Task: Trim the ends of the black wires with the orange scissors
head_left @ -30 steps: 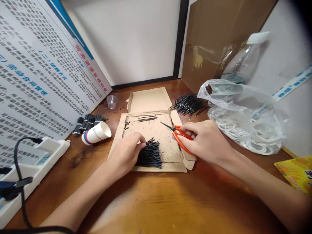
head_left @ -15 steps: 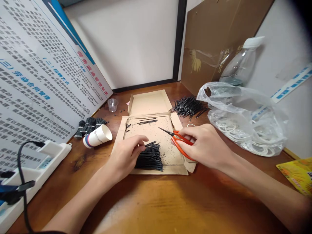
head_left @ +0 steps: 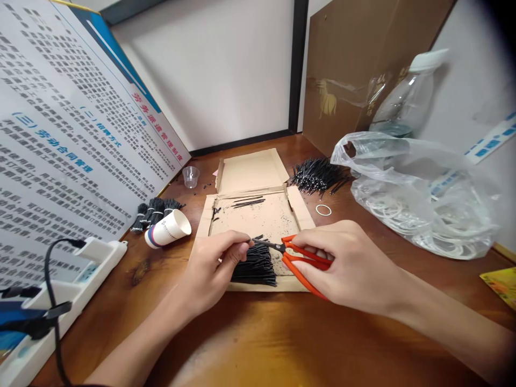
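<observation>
"What does the right hand (head_left: pixel 349 263) grasp?"
"The orange-handled black snips (head_left: pixel 284 248)."
"And the left hand (head_left: pixel 215 263)?"
"Pinched at their tip; whether around anything, I can't tell."
"The thin black strands (head_left: pixel 258 270)?"
"Bunched just beside it, on the open brown cardboard box (head_left: pixel 264 217)."

I'm remotely viewing strands (head_left: pixel 256 269) lying on cardboard (head_left: pixel 274 215), a cup (head_left: pixel 167 231) to its left, a bag (head_left: pixel 427 209) to its right, a bottle (head_left: pixel 407 102) behind the bag.
</observation>
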`<state>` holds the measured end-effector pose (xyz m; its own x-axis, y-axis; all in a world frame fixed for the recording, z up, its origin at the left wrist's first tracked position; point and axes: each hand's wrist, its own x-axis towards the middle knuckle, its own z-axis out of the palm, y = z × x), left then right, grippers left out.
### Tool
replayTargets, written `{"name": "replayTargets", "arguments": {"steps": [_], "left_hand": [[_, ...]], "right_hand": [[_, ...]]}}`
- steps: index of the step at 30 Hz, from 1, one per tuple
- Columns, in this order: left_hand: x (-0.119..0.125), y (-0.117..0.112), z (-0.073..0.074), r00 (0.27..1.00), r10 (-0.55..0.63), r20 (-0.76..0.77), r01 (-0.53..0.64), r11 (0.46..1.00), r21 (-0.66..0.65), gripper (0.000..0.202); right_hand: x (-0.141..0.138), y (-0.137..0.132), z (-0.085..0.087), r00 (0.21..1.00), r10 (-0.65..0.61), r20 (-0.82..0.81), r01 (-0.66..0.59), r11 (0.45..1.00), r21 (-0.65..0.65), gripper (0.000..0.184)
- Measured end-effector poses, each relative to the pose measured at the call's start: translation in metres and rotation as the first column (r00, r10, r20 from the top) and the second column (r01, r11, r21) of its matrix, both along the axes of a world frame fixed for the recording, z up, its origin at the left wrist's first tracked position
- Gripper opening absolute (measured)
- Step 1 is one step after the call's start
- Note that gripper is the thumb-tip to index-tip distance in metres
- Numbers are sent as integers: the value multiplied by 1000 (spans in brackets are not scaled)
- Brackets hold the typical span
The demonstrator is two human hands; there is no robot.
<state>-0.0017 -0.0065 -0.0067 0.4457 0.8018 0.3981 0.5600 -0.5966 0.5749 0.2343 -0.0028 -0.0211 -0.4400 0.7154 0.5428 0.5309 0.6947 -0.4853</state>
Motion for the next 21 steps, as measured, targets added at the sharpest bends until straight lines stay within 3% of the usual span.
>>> {"name": "replayTargets", "arguments": {"steps": [7,14,21], "left_hand": [[3,-4,0,999,2,50,4,991,-133,19],[4,-7,-4,980,-5,200,64,956,-288,19],[5,-8,0,988,-13,154,55,961,-271,22]], "right_hand": [[-1,-4,-2,1000,7,5,-7,999,32,18],[-1,-2,-2,1000,4,-5,-4,998,57,16],[0,-3,-1,1000,23,0,-23,999,32,16]]}}
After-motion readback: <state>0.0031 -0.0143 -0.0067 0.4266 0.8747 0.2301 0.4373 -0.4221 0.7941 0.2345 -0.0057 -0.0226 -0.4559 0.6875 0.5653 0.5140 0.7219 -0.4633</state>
